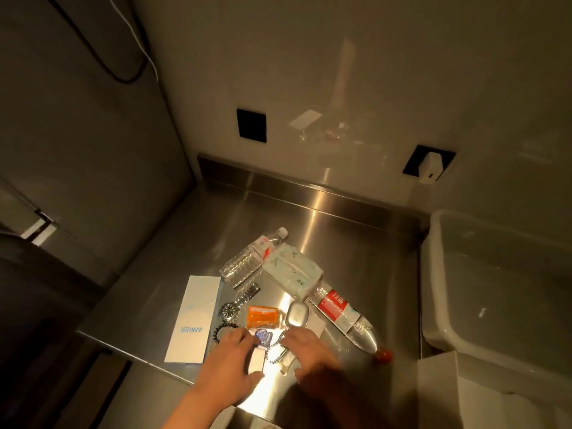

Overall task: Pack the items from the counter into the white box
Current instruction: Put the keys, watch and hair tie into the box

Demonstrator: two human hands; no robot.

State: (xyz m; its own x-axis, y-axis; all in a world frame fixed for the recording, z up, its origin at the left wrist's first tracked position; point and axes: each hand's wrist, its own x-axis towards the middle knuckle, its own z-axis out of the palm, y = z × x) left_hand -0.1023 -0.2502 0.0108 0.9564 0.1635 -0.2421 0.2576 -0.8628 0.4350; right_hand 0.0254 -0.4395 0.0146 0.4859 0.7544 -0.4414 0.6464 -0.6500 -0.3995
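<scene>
Both hands are reaching into the near edge of the pile on the steel counter (pixel 356 243); left hand (pixel 227 365) is lying over a small pale card, fingers fairly straight, tips by the blue-patterned packet (pixel 262 337); right hand (pixel 309 351) is coming down on the metal chain (pixel 275 351), blurred, so grip is impossible to call. Nothing is looking packed yet: two water bottles, tissue pack (pixel 292 274), watch (pixel 238 301), orange packet (pixel 263 315), silver case (pixel 297 314) and Anker box (pixel 195 318) are all sitting out. White box (pixel 439 379) is waiting at lower right, flap up, beside a grey tub (pixel 495 289); judging this as the first pick. Next move needs a firm pinch on the loose small bits, then a carry right.
</scene>
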